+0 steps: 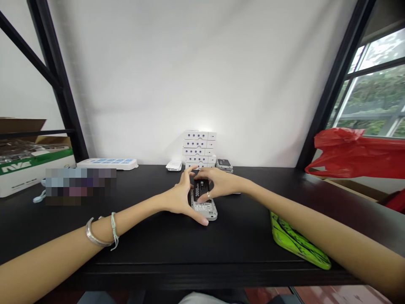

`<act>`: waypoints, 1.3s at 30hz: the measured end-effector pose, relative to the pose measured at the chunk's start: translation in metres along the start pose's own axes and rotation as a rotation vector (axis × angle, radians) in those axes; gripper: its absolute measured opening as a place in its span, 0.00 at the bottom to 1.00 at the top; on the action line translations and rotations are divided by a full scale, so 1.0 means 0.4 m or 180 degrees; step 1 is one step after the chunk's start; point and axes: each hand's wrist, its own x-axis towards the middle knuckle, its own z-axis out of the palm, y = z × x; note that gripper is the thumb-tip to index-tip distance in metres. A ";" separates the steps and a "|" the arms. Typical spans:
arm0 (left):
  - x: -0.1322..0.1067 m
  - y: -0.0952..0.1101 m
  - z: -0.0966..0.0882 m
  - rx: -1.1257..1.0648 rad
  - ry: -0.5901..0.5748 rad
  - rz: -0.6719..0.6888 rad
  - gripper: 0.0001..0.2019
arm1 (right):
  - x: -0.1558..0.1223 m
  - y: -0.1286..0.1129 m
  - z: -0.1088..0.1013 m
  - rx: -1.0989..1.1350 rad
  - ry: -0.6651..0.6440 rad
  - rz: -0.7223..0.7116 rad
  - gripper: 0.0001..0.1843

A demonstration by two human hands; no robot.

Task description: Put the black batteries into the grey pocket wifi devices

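Observation:
A black phone battery [201, 187] printed with "3000mAh" lies across the upper part of a white mobile phone [204, 209], whose open back shows a printed label. My right hand [219, 183], with a ring on one finger, presses its fingers on the battery from the right. My left hand [181, 196] cups the phone and battery from the left, its thumb reaching down along the phone's lower edge. The battery's left end is partly hidden behind my left fingers. The black desk [142, 236] lies under both hands.
A stack of white boxes [198, 147] stands behind my hands, with a dark phone [224, 165] to its right. A white power strip [106, 164] lies back left. A lime-green phone case [297, 240] sits under my right forearm. A red plastic bag [354, 152] hangs at right.

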 end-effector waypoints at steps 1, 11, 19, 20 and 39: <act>-0.001 0.003 0.001 -0.0009 -0.0014 -0.0007 0.66 | -0.003 -0.002 0.008 0.0098 0.0047 0.0089 0.36; 0.003 0.008 0.010 -0.0051 0.0063 -0.0109 0.68 | -0.031 -0.032 0.000 0.0513 -0.0390 -0.0031 0.33; 0.004 0.001 0.012 -0.0026 -0.0050 -0.0094 0.66 | -0.049 -0.016 -0.034 0.0701 -0.1007 -0.0088 0.35; 0.004 0.000 0.012 -0.0028 -0.0046 -0.0076 0.65 | -0.050 -0.017 -0.033 0.0685 -0.0967 -0.0050 0.36; 0.028 -0.013 -0.015 -0.0329 0.1101 0.0005 0.20 | -0.059 0.230 -0.169 0.0350 -0.0244 0.1427 0.36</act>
